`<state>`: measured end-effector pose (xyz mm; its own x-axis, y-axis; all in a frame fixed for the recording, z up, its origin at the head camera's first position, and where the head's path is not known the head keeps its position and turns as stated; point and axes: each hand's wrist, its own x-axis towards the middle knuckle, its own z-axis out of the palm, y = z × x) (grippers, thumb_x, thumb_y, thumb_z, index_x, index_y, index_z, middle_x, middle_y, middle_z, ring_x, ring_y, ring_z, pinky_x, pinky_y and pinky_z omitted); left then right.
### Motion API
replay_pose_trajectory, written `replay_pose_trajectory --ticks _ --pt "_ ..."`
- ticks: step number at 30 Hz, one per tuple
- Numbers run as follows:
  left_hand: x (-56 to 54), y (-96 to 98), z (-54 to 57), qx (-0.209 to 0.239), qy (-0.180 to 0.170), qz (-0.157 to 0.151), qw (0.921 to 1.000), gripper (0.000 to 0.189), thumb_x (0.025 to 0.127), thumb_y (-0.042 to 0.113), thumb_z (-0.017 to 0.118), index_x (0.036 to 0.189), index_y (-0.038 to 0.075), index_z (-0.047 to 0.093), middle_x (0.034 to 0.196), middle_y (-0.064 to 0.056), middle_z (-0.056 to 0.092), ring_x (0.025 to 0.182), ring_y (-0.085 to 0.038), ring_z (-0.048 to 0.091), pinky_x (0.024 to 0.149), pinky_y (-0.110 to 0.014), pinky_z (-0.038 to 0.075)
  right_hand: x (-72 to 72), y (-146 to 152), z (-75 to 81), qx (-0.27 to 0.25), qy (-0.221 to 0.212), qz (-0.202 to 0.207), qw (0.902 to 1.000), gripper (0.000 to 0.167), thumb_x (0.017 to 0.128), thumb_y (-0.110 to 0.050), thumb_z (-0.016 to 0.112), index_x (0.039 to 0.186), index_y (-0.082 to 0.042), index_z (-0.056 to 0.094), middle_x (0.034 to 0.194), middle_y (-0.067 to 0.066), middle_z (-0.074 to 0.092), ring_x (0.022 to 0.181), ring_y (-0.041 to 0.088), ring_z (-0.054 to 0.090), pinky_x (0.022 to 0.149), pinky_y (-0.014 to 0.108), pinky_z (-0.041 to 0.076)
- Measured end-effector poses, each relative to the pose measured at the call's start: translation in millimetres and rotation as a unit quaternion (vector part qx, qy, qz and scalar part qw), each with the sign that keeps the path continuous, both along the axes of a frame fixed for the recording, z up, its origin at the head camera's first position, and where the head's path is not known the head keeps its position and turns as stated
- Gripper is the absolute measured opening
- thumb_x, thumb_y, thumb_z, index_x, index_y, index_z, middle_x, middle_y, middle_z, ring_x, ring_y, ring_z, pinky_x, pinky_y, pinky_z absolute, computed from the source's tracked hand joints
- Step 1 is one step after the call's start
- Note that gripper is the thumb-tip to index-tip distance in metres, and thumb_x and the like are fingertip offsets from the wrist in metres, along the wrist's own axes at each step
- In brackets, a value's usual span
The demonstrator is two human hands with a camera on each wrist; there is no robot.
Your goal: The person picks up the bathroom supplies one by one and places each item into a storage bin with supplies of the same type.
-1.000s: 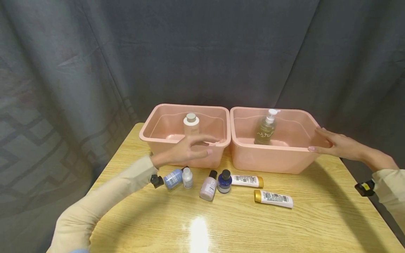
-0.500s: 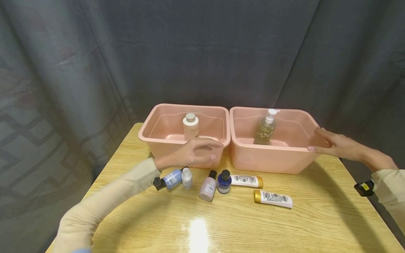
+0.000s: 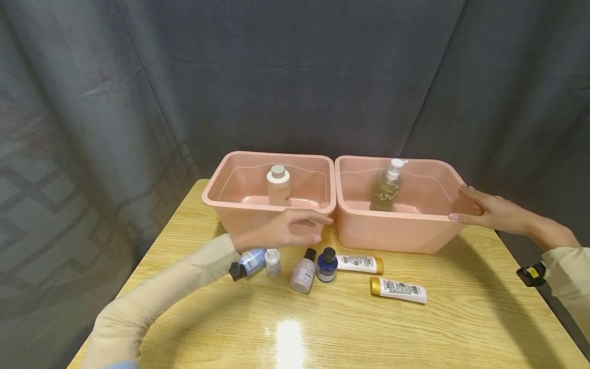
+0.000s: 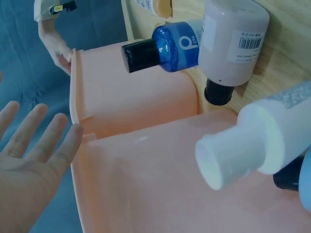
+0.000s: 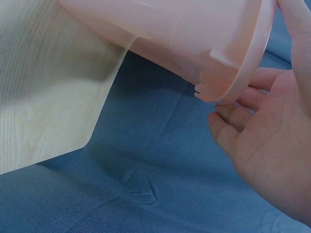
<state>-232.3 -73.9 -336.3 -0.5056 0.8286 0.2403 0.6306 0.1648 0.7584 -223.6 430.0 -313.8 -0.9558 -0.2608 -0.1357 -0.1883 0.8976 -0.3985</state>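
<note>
My left hand (image 3: 283, 229) hovers in front of the left pink bin (image 3: 226, 215), thumb and fingers apart with nothing between them. Below it lie a blue bottle (image 3: 253, 260), a small white bottle (image 3: 273, 262), a pale pink bottle (image 3: 303, 274) with a black cap and an upright dark-blue bottle (image 3: 327, 269). My right hand (image 3: 495, 211) grips the right pink bin (image 3: 387, 233) at its right front corner, thumb on the front rim. In the right wrist view some fingers go behind the rim (image 5: 255, 58). A white bottle (image 3: 278, 190) stands in the left bin, a pump bottle (image 3: 386, 192) in the right.
Two white tubes with gold caps, a rear tube (image 3: 356, 263) and a nearer tube (image 3: 401, 290), lie on the wooden table (image 3: 221, 328). Both bins stand side by side at the back. A grey curtain (image 3: 295, 77) hangs behind them.
My left hand has come down and slightly right, from over the left bin's front rim to in front of its wall. My right hand stays at the right bin's corner.
</note>
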Motion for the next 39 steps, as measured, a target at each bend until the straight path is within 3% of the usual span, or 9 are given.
replay_pose_trajectory --ticks 7,11,17,21,27,33,39 --pt "2.5 2.8 -6.9 -0.021 -0.017 -0.008 0.9996 0.047 0.097 0.024 0.064 0.143 0.019 0.054 0.147 0.008 0.048 0.134 -0.007 0.043 0.112 -0.037 0.034 -1.2 0.6 -0.2 0.006 -0.004 -0.002 1.0000 0.098 0.095 -0.040 0.063 0.156 0.000 -0.002 0.156 0.037 -0.003 0.130 0.070 0.015 0.089 0.083 0.024" --pt "2.9 5.2 -13.2 -0.018 -0.032 -0.010 0.9993 0.048 0.096 0.024 0.066 0.142 0.019 0.054 0.148 0.006 0.048 0.131 -0.013 0.048 0.109 -0.043 0.038 -1.4 1.1 -0.4 0.003 -0.006 -0.003 1.0000 0.098 0.095 -0.040 0.064 0.156 0.001 -0.001 0.155 0.037 -0.004 0.130 0.070 0.013 0.088 0.083 0.023" --pt "3.3 10.9 -21.0 -0.009 -0.030 -0.012 0.9994 0.047 0.094 0.021 0.068 0.139 0.012 0.056 0.144 -0.005 0.053 0.132 -0.011 0.047 0.107 -0.040 0.041 -0.7 1.1 -0.4 -0.002 -0.007 0.000 1.0000 0.098 0.094 -0.040 0.064 0.156 0.000 0.000 0.156 0.036 -0.005 0.130 0.070 0.013 0.088 0.083 0.022" --pt "3.8 14.4 -25.0 -0.004 -0.011 -0.009 0.9999 0.046 0.094 0.020 0.069 0.138 0.010 0.058 0.142 -0.004 0.055 0.133 -0.011 0.046 0.106 -0.038 0.042 -0.9 1.2 -0.2 -0.005 -0.009 -0.002 0.9999 0.099 0.094 -0.040 0.064 0.156 -0.001 -0.003 0.156 0.037 -0.002 0.128 0.070 0.018 0.088 0.083 0.024" --pt "4.9 17.9 -31.5 -0.006 -0.045 -0.011 0.9989 0.045 0.096 0.018 0.067 0.139 0.009 0.056 0.143 -0.006 0.053 0.132 -0.015 0.048 0.106 -0.036 0.042 -0.7 2.6 -1.7 -0.002 -0.004 0.001 1.0000 0.100 0.094 -0.040 0.065 0.156 -0.002 -0.003 0.156 0.035 -0.002 0.128 0.070 0.021 0.089 0.082 0.026" --pt "6.7 23.4 -37.0 -0.013 -0.029 -0.010 0.9994 0.048 0.096 0.021 0.067 0.140 0.010 0.053 0.142 -0.010 0.054 0.129 -0.014 0.051 0.106 -0.033 0.041 0.4 1.6 -1.2 0.000 -0.002 -0.001 1.0000 0.100 0.094 -0.041 0.065 0.156 -0.002 -0.003 0.156 0.036 0.000 0.127 0.069 0.024 0.089 0.082 0.025" --pt "7.8 29.6 -47.5 -0.005 -0.013 -0.003 0.9999 0.049 0.093 0.018 0.069 0.139 0.007 0.054 0.139 -0.009 0.056 0.129 -0.022 0.052 0.104 -0.032 0.043 -0.6 1.1 -1.1 -0.001 -0.006 -0.003 1.0000 0.100 0.094 -0.041 0.065 0.157 -0.003 -0.004 0.156 0.037 0.000 0.127 0.070 0.023 0.089 0.082 0.025"
